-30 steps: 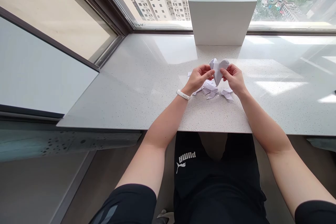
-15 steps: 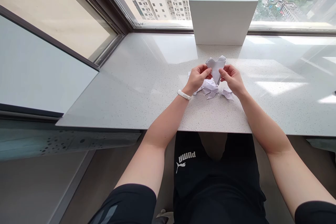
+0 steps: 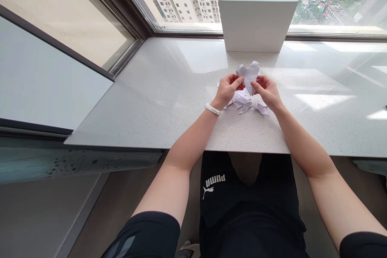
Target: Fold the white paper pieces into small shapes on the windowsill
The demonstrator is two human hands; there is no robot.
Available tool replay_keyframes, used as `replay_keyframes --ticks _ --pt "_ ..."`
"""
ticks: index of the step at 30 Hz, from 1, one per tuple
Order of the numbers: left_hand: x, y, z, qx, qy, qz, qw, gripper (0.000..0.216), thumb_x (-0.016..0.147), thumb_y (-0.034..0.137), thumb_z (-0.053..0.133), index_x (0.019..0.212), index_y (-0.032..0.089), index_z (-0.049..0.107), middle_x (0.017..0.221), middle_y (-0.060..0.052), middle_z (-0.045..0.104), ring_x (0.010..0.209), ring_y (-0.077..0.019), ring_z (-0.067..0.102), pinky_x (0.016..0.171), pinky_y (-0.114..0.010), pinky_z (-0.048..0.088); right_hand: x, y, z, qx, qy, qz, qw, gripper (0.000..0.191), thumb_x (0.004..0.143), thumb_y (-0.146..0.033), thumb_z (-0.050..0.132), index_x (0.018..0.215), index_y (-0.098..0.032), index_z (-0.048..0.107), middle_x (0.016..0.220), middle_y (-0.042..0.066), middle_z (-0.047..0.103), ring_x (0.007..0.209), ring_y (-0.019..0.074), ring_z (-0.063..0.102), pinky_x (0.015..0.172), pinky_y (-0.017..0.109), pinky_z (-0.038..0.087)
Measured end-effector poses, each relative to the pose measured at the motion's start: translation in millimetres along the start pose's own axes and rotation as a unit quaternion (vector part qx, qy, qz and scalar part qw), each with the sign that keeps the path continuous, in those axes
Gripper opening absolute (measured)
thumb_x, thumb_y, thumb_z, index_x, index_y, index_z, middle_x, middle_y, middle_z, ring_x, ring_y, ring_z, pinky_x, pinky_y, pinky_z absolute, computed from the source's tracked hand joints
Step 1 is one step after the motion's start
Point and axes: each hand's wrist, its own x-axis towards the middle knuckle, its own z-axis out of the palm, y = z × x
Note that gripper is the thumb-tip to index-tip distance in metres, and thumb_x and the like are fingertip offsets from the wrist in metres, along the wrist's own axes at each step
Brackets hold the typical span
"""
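A folded white paper piece point(image 3: 248, 75), heart-like in outline with a point at the bottom, is held up above the speckled stone counter point(image 3: 169, 100). My left hand point(image 3: 227, 90) pinches its left edge with thumb and fingers closed. My right hand point(image 3: 267, 92) pinches its right lower edge the same way. A white band sits on my left wrist point(image 3: 212, 109). Under my hands, several small folded white paper figures point(image 3: 243, 104) lie on the counter.
A white rectangular box point(image 3: 256, 20) stands upright at the back of the counter against the window. The window frame point(image 3: 127, 20) runs along the left and back. The counter's front edge is above my lap.
The paper piece has tilted slightly left and risen a little between my fingers. Both hands stay pinched on it in nearly the same place.
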Motion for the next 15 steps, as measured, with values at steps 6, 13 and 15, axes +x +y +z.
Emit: replay_keyframes --ticks 6,13,15 --pt "0.7 -0.1 0.1 0.001 0.015 -0.002 1.0 0.044 0.098 0.05 0.107 0.089 0.022 0.075 0.084 -0.003 0.081 0.081 -0.0165 0.08 0.084 -0.032 0.068 -0.7 4.1 -0.8 -0.002 0.007 -0.003 1.0 0.079 0.079 -0.096 0.101 0.116 -0.029 0.08 0.107 0.008 0.086 0.101 0.0281 0.084 0.088 0.049 0.078" --pt "1.2 0.9 -0.6 -0.007 0.006 -0.014 1.0 0.045 0.097 0.051 0.108 0.091 0.021 0.075 0.084 -0.002 0.079 0.083 -0.0167 0.08 0.086 -0.032 0.066 -0.2 4.5 -1.6 0.008 0.003 0.004 1.0 0.078 0.08 -0.096 0.101 0.114 -0.03 0.08 0.105 0.006 0.088 0.098 0.0251 0.085 0.088 0.044 0.077" --pt "1.5 0.7 -0.5 -0.007 0.005 -0.011 1.0 0.048 0.096 0.053 0.108 0.09 0.021 0.073 0.083 -0.002 0.078 0.082 -0.0163 0.079 0.085 -0.032 0.066 -0.3 4.6 -1.5 0.01 0.004 0.007 1.0 0.079 0.079 -0.096 0.101 0.115 -0.03 0.08 0.105 0.006 0.088 0.099 0.0254 0.085 0.088 0.044 0.077"
